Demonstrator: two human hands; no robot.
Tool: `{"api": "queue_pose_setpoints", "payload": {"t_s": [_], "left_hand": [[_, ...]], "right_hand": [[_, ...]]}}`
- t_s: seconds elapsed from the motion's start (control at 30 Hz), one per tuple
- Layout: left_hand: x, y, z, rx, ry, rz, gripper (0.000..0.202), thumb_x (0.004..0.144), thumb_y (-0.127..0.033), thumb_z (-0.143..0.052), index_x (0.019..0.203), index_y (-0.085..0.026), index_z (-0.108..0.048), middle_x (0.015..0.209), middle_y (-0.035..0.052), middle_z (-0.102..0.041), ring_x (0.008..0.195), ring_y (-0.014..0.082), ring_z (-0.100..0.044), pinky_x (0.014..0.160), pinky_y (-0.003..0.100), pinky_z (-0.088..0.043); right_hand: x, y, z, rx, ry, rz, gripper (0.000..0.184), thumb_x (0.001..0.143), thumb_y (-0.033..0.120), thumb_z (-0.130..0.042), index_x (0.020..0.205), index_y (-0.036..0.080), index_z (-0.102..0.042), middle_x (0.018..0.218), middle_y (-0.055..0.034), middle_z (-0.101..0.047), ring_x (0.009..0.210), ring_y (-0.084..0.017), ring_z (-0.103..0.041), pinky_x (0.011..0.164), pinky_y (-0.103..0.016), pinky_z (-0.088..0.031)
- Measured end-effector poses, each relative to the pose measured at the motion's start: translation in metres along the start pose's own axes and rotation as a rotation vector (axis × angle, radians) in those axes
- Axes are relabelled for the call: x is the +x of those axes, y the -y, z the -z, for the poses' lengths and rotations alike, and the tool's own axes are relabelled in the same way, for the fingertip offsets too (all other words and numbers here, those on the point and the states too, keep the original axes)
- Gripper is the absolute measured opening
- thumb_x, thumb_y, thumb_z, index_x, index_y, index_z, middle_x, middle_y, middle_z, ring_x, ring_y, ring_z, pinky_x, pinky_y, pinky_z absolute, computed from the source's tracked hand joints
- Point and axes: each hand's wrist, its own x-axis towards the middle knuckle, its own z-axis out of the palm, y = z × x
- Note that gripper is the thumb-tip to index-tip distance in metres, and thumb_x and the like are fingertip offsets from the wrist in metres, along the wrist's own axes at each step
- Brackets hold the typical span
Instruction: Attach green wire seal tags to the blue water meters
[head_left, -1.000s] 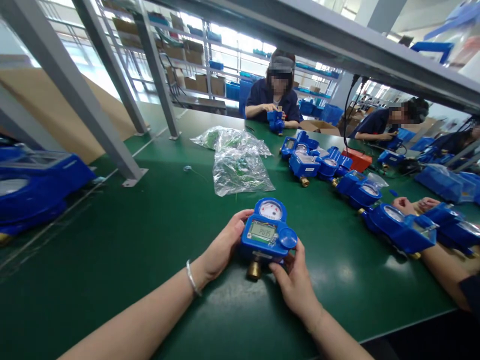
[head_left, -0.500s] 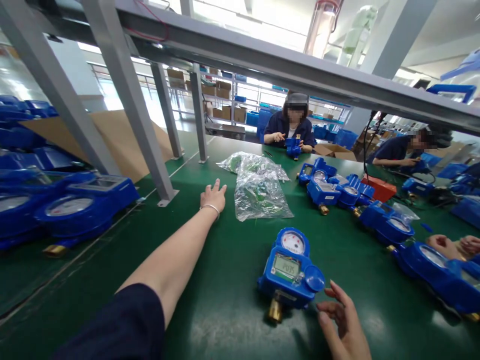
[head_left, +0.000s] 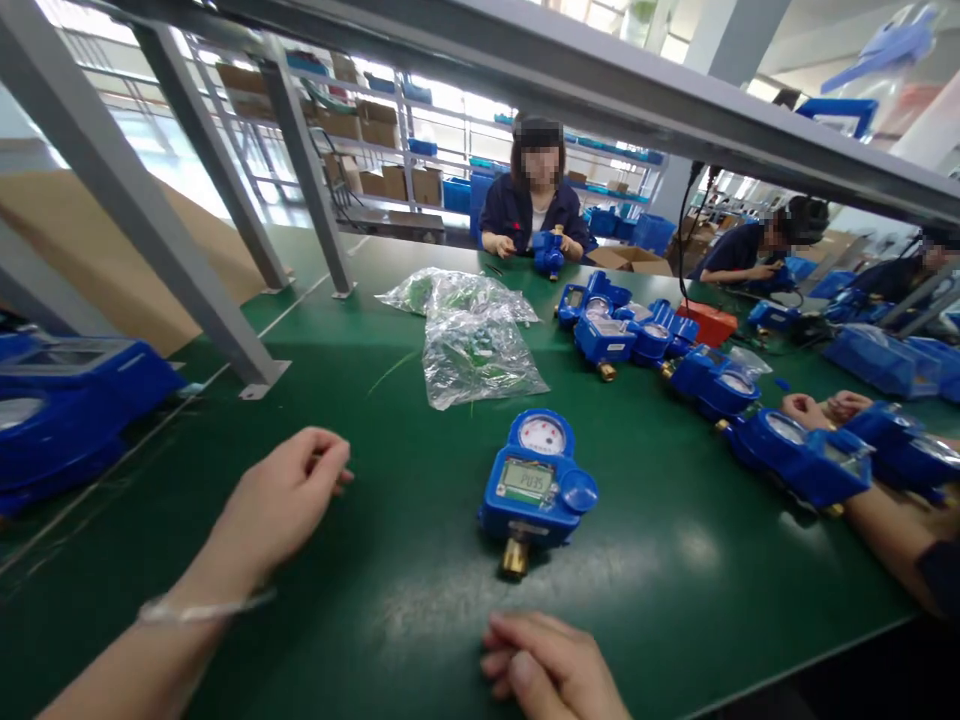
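A blue water meter [head_left: 529, 490] stands alone on the green tabletop, its round dial at the back, a lit digital display in front and a brass pipe end towards me. My left hand [head_left: 289, 495] is left of the meter, apart from it, with thumb and fingers pinched together; whatever they hold, if anything, is hidden. Below the brass end, my right hand [head_left: 559, 665] has its fingers curled in, with nothing visible in them and not touching the meter. Clear plastic bags [head_left: 480, 355] with green pieces inside lie behind the meter. A thin green strand [head_left: 394, 370] lies left of the bags.
More blue meters [head_left: 709, 380] run in a row along the right, with a co-worker's hands [head_left: 821, 408] beside them. Another meter [head_left: 67, 400] is at the left edge. Grey metal posts [head_left: 307, 170] carry an overhead beam. Across the table a person [head_left: 532, 200] handles a meter.
My left hand has drawn back from beside the bags towards me, its spread fingers now pinched. My right hand has moved left, from beside the meter to below it, fingers curled in. The view has shifted.
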Motion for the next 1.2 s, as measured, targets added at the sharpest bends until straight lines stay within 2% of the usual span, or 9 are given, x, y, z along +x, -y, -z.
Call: {"api": "queue_pose_setpoints", "payload": {"t_s": [0.1, 0.2, 0.3, 0.43, 0.57, 0.7, 0.77, 0.97, 1.2], "left_hand": [[-0.066, 0.016, -0.040, 0.291, 0.060, -0.006, 0.013, 0.084, -0.035, -0.057, 0.082, -0.022, -0.059, 0.069, -0.0039, -0.061, 0.064, 0.0148, -0.057, 0.058, 0.020, -0.044], [-0.117, 0.021, -0.091, 0.267, 0.282, -0.046, 0.021, 0.089, -0.038, -0.046, 0.085, -0.020, -0.056, 0.082, 0.0011, -0.061, 0.075, 0.0173, -0.057, 0.069, 0.024, -0.045], [-0.129, 0.018, -0.123, 0.238, 0.364, -0.056, 0.023, 0.091, -0.037, -0.041, 0.087, -0.020, -0.055, 0.088, 0.0026, -0.061, 0.078, 0.0177, -0.056, 0.072, 0.026, -0.044], [-0.119, 0.017, -0.144, 0.355, 0.489, -0.087, 0.026, 0.090, -0.035, -0.043, 0.075, -0.019, -0.055, 0.074, 0.0011, -0.057, 0.072, 0.0177, -0.053, 0.066, 0.028, -0.040], [-0.114, 0.025, -0.169, 0.093, 0.505, 0.041, 0.023, 0.088, -0.038, -0.047, 0.097, -0.019, -0.056, 0.090, 0.0036, -0.059, 0.083, 0.0185, -0.055, 0.077, 0.031, -0.041], [-0.107, 0.029, -0.193, -0.414, 0.342, 0.430, 0.030, 0.089, -0.035, -0.046, 0.111, -0.016, -0.046, 0.102, 0.0085, -0.056, 0.079, 0.0155, -0.057, 0.078, 0.032, -0.046], [-0.102, 0.030, -0.202, -0.554, 0.246, 0.514, 0.031, 0.087, -0.029, -0.050, 0.114, -0.015, -0.043, 0.106, 0.0105, -0.054, 0.076, 0.0143, -0.059, 0.076, 0.032, -0.048], [-0.085, 0.035, -0.224, -0.616, 0.161, 0.467, 0.025, 0.087, -0.022, -0.049, 0.111, -0.018, -0.044, 0.102, 0.0092, -0.057, 0.071, 0.0124, -0.061, 0.071, 0.029, -0.050], [-0.080, 0.041, -0.229, -0.623, 0.173, 0.413, 0.018, 0.087, -0.021, -0.048, 0.105, -0.017, -0.046, 0.092, 0.0049, -0.058, 0.067, 0.0100, -0.060, 0.065, 0.024, -0.049]], "right_hand": [[0.022, 0.025, -0.019, 0.149, -0.039, -0.056, 0.036, 0.091, 0.038, -0.044, 0.123, 0.026, -0.054, 0.118, -0.0086, -0.060, 0.105, -0.020, -0.059, 0.091, -0.037, -0.047], [0.035, 0.044, -0.030, 0.336, -0.115, -0.075, 0.030, 0.091, 0.040, -0.046, 0.111, 0.023, -0.062, 0.108, -0.0072, -0.063, 0.101, -0.018, -0.058, 0.090, -0.033, -0.045], [0.034, 0.058, -0.021, 0.607, -0.237, -0.088, 0.027, 0.091, 0.041, -0.047, 0.093, 0.021, -0.064, 0.075, -0.0019, -0.060, 0.069, -0.011, -0.056, 0.064, -0.024, -0.046], [0.015, 0.070, 0.020, 0.685, -0.515, 0.025, 0.028, 0.092, 0.041, -0.044, 0.099, 0.020, -0.063, 0.060, 0.0051, -0.036, 0.050, -0.005, -0.032, 0.047, -0.018, -0.030], [-0.011, 0.073, 0.064, 0.375, -0.619, 0.076, 0.035, 0.093, 0.043, -0.040, 0.107, 0.020, -0.061, 0.061, 0.0047, -0.030, 0.053, -0.008, -0.028, 0.048, -0.021, -0.027], [-0.027, 0.062, 0.093, -0.071, -0.624, 0.063, 0.022, 0.088, 0.039, -0.051, 0.101, 0.023, -0.058, 0.068, 0.0029, -0.044, 0.055, -0.009, -0.035, 0.051, -0.023, -0.030], [-0.026, 0.057, 0.102, -0.305, -0.566, 0.041, 0.016, 0.087, 0.036, -0.053, 0.091, 0.022, -0.058, 0.067, 0.0028, -0.046, 0.055, -0.010, -0.037, 0.051, -0.024, -0.030], [-0.004, 0.054, 0.112, -0.979, -0.374, 0.172, 0.014, 0.088, 0.025, -0.050, 0.077, 0.019, -0.058, 0.070, -0.0015, -0.054, 0.069, -0.016, -0.045, 0.066, -0.030, -0.034], [0.011, 0.046, 0.108, -1.197, -0.234, 0.208, 0.014, 0.088, 0.023, -0.049, 0.079, 0.018, -0.058, 0.072, -0.0032, -0.057, 0.071, -0.018, -0.047, 0.070, -0.031, -0.035]]}}
